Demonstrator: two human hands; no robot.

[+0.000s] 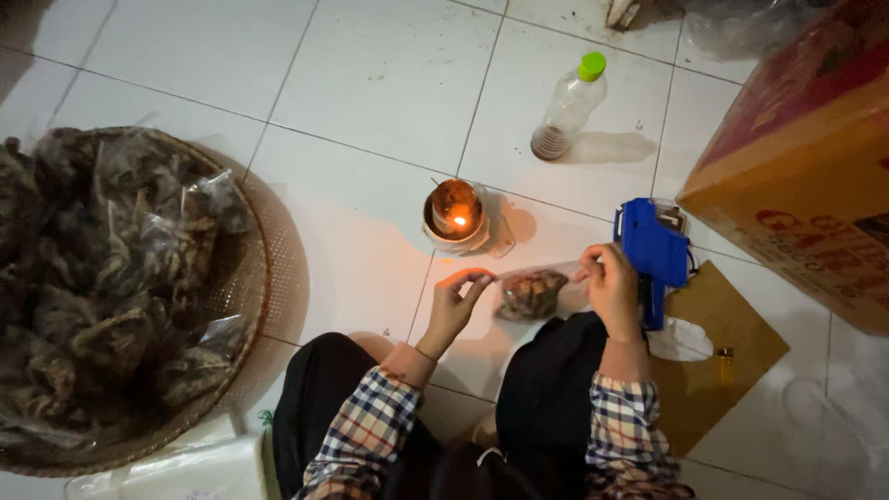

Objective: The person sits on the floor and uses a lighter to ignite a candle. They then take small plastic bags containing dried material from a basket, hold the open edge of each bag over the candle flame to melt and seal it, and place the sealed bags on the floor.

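Plastic bag [532, 293] of dried bits stretched between both hands, left fingers [474, 282] and right fingers [593, 268] apparently pinching its edges.

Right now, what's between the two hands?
In the head view, a small clear bag of brown contents spans the gap, its top edge pinched by the left hand and the right hand, just below the lit lamp.

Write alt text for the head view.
Both hands, left hand and right hand, stretch a small clear bag of dark snacks near a lit flame lamp on a white tiled floor. A woven tray of filled bags sits left.
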